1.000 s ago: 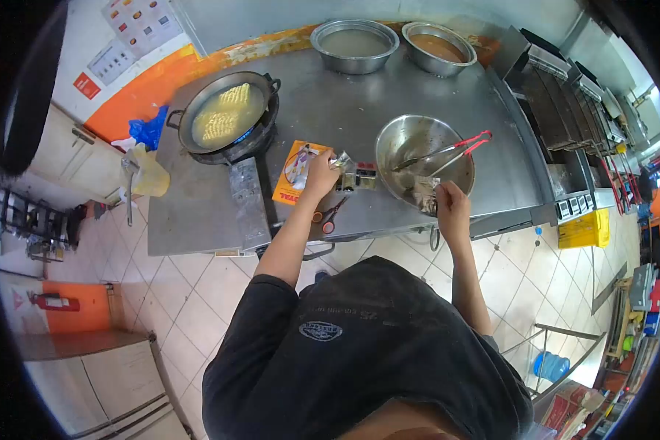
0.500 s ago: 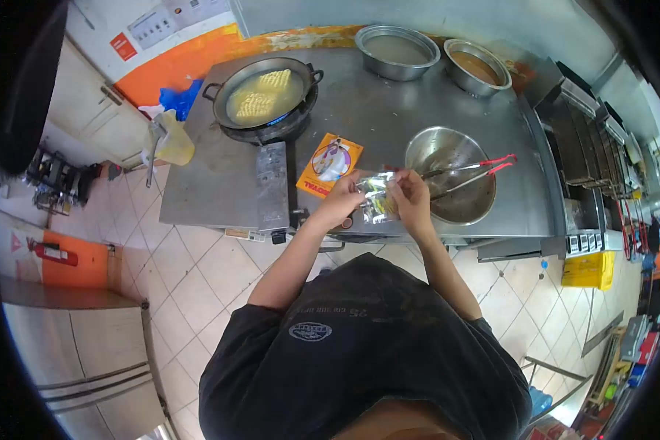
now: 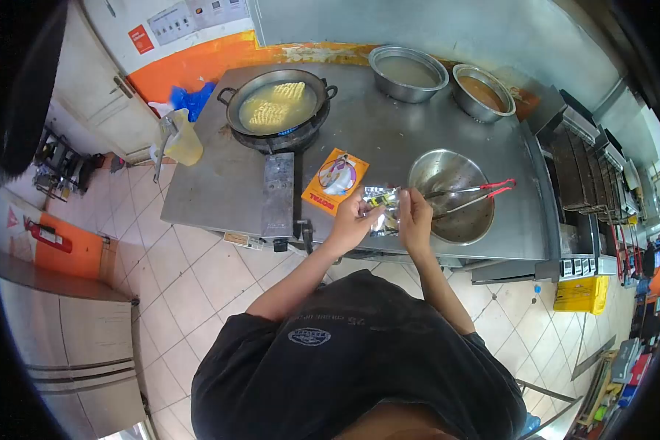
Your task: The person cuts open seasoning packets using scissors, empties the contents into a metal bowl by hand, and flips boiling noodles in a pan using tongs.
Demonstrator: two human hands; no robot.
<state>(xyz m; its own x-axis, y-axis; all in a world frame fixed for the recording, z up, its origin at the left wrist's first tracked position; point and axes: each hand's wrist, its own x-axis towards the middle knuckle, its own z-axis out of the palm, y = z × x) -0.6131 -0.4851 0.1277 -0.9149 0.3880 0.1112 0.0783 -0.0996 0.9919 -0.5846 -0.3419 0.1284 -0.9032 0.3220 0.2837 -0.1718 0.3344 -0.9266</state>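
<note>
My left hand (image 3: 353,222) and my right hand (image 3: 416,218) grip a silver foil seasoning packet (image 3: 383,207) from either side, above the counter's front edge. Whether the packet is torn cannot be made out. Just beyond my left hand lies an orange Royal box (image 3: 335,180), flat on the metal. Beside my right hand is a steel mixing bowl (image 3: 447,161) with red-handled tongs (image 3: 484,189) leaning across its rim. At the back left, a wok (image 3: 271,136) on a lit burner holds cloudy liquid and two blocks of instant noodles (image 3: 269,113).
Two steel basins stand along the back: one with greyish liquid (image 3: 409,86), the other with brown liquid (image 3: 484,104). A yellow jug (image 3: 184,144) is by the counter's left edge. The burner's metal arm (image 3: 279,194) reaches the front edge.
My right hand has shifted its grip along the packet, its fingers now more upright at the right side. The view has tilted slightly, so the counter appears lower.
</note>
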